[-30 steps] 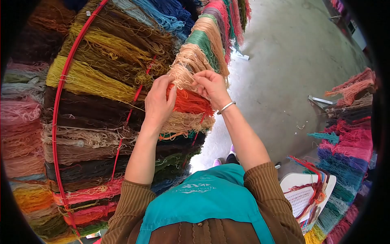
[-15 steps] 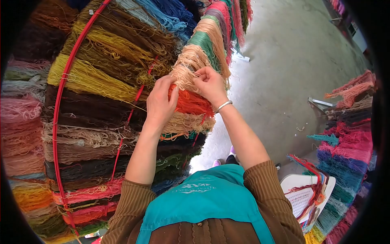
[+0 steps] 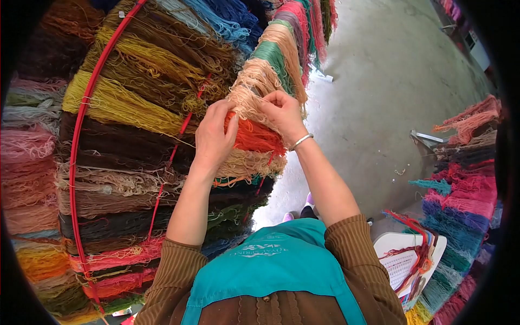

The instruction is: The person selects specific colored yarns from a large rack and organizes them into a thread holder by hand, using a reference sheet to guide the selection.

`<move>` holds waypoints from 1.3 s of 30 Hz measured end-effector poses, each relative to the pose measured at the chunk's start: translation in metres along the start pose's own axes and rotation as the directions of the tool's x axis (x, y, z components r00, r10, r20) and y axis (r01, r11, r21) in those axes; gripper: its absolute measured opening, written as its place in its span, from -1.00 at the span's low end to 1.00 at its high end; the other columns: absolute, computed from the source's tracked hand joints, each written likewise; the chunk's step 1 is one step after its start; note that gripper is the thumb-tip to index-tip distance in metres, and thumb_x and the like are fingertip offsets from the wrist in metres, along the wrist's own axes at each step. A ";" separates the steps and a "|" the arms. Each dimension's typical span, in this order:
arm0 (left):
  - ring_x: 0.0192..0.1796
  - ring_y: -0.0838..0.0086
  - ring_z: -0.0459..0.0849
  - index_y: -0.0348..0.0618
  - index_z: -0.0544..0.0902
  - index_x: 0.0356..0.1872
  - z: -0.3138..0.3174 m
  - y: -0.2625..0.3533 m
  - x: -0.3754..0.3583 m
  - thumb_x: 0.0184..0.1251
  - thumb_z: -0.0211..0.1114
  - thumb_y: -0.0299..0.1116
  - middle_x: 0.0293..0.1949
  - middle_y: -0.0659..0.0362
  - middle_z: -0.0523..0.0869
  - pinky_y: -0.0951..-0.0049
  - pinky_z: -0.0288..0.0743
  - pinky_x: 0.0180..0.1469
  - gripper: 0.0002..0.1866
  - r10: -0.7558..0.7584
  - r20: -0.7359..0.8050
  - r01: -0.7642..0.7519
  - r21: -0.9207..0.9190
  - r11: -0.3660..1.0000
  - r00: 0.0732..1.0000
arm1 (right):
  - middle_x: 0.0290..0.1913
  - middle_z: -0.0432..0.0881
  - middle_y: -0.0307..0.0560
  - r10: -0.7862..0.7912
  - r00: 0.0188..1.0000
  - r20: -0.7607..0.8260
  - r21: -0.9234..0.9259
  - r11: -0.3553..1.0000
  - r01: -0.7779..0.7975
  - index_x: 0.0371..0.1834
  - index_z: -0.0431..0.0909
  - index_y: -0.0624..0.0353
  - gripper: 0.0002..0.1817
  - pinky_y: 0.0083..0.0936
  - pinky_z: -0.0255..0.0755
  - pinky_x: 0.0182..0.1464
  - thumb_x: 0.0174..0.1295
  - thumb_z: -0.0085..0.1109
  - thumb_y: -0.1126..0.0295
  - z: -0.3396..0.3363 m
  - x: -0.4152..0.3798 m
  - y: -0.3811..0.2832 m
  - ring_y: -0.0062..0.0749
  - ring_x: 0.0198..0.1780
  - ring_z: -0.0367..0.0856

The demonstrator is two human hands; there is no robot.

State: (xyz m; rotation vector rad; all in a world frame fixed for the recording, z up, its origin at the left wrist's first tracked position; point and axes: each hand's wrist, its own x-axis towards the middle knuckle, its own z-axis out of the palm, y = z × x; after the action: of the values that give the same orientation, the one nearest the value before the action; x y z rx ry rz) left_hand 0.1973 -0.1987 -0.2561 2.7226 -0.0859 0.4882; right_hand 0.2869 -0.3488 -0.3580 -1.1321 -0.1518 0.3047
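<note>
A skein of pale peach yarn (image 3: 252,80) hangs over the top of a rack, in front of my chest. My right hand (image 3: 284,117), with a silver bangle at the wrist, pinches strands at its near right side. At the left edge of the same skein, my left hand (image 3: 215,132) has its thumb and fingers bent in on the yarn; the fingertips are partly hidden. Bright orange-red yarn (image 3: 254,136) hangs just below, between my two hands. Beyond the peach skein lies a green skein (image 3: 269,52).
Yellow yarn (image 3: 122,105), brown, blue and pink skeins fill the rack at left, crossed by a red strap (image 3: 74,162). At right, another rack carries pink yarn (image 3: 470,187). A white board (image 3: 440,246) with a sheet and thread bundles stands near my right elbow. Grey floor (image 3: 379,97) runs between.
My right hand has shifted very slightly at the peach yarn, its fingers a little more closed. My left hand stays in place.
</note>
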 end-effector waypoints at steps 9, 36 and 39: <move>0.11 0.09 0.65 -0.13 0.57 0.07 0.001 -0.001 0.000 0.36 0.27 -0.35 0.11 0.03 0.62 0.20 0.54 0.10 -0.71 -0.010 0.005 0.010 -0.009 1.000 1.000 | -0.45 0.62 -0.31 0.132 0.987 0.091 0.136 0.980 -0.144 -0.29 0.57 0.19 -0.92 -0.74 0.23 -0.53 0.26 0.27 0.45 -0.007 -0.005 -0.011 -0.75 -0.55 0.41; 0.16 0.13 0.61 -0.22 0.59 0.10 0.001 0.005 0.002 0.43 0.19 -0.38 0.08 -0.02 0.64 0.28 0.45 0.23 -0.72 -0.007 0.043 0.009 -0.049 0.999 0.999 | -0.34 0.73 -0.18 0.134 0.986 0.096 0.170 0.974 -0.149 -0.18 0.64 0.21 -0.86 -0.71 0.48 -0.38 0.28 0.28 0.39 -0.003 -0.009 0.007 -0.61 -0.44 0.61; 0.16 0.25 0.60 -0.32 0.58 0.12 0.006 0.005 0.000 0.45 0.16 -0.43 0.09 0.00 0.65 0.31 0.41 0.27 -0.70 -0.070 0.060 0.076 -0.116 0.990 0.996 | -0.42 0.71 -0.18 0.037 0.999 0.021 0.021 0.999 -0.038 -0.30 0.65 0.22 -0.87 -0.62 0.49 -0.44 0.23 0.29 0.38 0.000 -0.011 0.022 -0.59 -0.49 0.61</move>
State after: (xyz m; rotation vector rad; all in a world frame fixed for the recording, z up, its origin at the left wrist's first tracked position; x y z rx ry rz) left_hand 0.1984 -0.2059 -0.2595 2.6135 -0.0283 0.3741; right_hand 0.2732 -0.3436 -0.3780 -1.1123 -0.1452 0.3507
